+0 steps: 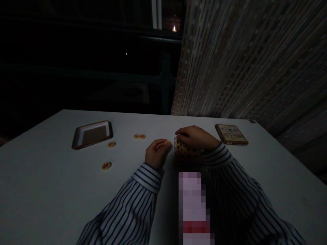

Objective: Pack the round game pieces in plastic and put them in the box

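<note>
My left hand (157,152) pinches a round Chinese chess piece (167,143) between thumb and fingertips, just left of a box. My right hand (196,136) arches over that clear-looking box of stacked chess pieces (187,151), its fingers bent together at the box's left rear edge. What the right fingers hold, if anything, is hidden in the dim light. Two loose chess pieces, one marked red (136,136) and another beside it (142,136), lie behind my left hand. Farther left lie a chess piece (111,144) and a red-marked one (106,165).
An open shallow tray or lid (92,134) lies at the table's left rear. On the right rests a flat printed box (231,134). A string curtain (217,68) hangs behind the white table (51,177). A pixelated patch (192,204) covers the front middle.
</note>
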`<state>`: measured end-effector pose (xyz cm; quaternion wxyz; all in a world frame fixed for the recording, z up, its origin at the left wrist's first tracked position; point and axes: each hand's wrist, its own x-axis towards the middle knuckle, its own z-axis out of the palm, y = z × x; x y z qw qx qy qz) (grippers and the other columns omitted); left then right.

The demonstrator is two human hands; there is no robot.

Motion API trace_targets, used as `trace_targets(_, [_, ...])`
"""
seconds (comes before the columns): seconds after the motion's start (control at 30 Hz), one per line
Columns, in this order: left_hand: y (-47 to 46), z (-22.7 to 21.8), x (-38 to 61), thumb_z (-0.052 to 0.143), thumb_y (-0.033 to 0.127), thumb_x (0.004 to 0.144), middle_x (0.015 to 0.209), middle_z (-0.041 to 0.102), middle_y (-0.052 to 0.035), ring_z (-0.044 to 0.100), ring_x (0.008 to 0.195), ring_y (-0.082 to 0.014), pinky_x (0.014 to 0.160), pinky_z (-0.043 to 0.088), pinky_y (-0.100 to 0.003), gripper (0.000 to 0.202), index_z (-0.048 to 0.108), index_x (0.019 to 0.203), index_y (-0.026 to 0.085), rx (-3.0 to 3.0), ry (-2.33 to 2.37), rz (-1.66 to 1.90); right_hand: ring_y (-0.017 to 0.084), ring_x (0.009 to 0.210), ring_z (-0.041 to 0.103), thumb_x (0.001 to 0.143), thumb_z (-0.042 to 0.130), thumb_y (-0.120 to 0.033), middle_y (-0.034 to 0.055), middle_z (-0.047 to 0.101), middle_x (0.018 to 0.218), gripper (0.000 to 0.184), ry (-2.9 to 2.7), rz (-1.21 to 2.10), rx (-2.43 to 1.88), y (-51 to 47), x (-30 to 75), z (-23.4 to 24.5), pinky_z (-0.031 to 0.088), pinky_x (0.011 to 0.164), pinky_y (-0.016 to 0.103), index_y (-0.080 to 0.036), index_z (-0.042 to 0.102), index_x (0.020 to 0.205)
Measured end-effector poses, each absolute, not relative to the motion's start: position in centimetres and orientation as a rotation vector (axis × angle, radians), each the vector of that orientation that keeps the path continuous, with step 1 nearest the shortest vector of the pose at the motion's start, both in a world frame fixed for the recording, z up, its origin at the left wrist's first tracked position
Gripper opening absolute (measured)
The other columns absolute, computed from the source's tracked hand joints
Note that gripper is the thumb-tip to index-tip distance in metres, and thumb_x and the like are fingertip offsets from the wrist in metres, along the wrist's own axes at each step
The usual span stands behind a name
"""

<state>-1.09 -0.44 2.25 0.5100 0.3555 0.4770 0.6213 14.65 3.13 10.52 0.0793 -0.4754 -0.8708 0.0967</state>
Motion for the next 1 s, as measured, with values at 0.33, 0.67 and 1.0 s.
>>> trace_targets(0.33, [-0.72, 2.40, -0.99, 0.077, 0.030, 0.049, 0.065, 0.064, -0.0018, 0.057, 0.061, -0.0114, 0.059, 0.045, -0.024, 0.032, 0.063, 0.074, 0.014, 0.829, 1.150, 1.468, 0.019, 0.095, 0.059, 0.084, 0.042, -0.032, 0.0046, 0.066, 0.104, 0.031, -2.618, 0.332, -1.357, 3.17, 14.57, 10.43, 0.042, 0.081, 0.028, -0.021, 0.063, 0.105])
trace_targets(0.67, [-0.56, 2.22, -1.01, 0.076, 0.031, 0.051, 0.058, 0.065, -0.0013, 0.057, 0.053, -0.0102, 0.052, 0.044, -0.022, 0.032, 0.066, 0.077, 0.013, 0.789, 1.116, 1.454, 0.018, 0.090, 0.060, 0.084, 0.042, -0.029, 0.0041, 0.067, 0.100, 0.029, -2.628, 0.373, -1.332, 3.00, 14.13, 10.37, 0.042, 0.077, 0.026, -0.021, 0.065, 0.101])
trace_targets(1.0, [-0.57, 1.81, -0.98, 0.073, 0.035, 0.057, 0.079, 0.070, -0.0062, 0.064, 0.068, -0.0171, 0.063, 0.052, -0.029, 0.035, 0.069, 0.086, 0.014, 0.821, 1.024, 1.429, 0.016, 0.088, 0.060, 0.083, 0.043, -0.028, 0.0034, 0.067, 0.098, 0.028, -2.639, 0.418, -1.281, 3.02, 13.83, 10.17, 0.041, 0.078, 0.024, -0.021, 0.065, 0.099])
